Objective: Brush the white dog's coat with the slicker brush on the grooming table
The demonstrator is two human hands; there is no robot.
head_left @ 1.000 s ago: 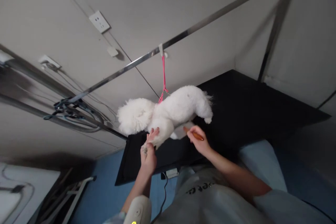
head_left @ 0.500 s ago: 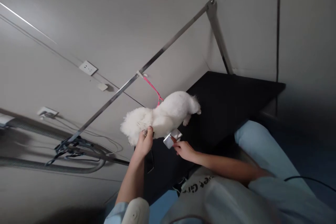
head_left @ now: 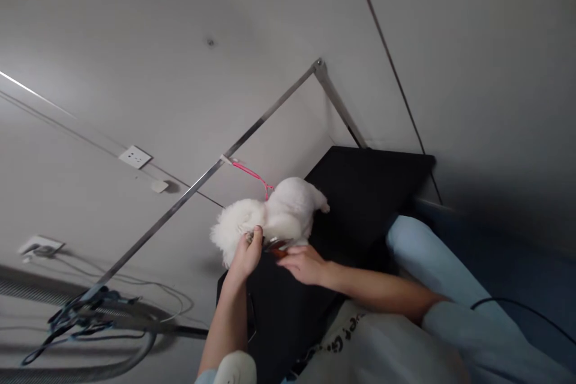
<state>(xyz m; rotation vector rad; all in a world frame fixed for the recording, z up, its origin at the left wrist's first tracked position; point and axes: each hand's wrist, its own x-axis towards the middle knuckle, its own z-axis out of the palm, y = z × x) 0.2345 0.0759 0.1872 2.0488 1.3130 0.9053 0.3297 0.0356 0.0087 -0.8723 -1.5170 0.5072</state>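
Beside the dog [head_left: 292, 199], the right hand [head_left: 305, 264], gripping a brush [head_left: 278, 251], has moved nearer the left hand [head_left: 247, 254]; that clasps a paw [head_left: 249, 237].

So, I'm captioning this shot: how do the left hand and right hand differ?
The left hand grips a front paw of the white dog; the right hand holds a brush. The left hand points up the picture, while the right hand points leftward. Both are bare.

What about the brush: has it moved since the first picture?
Yes: the brush has moved left along the black table, toward the end by the dog's head.
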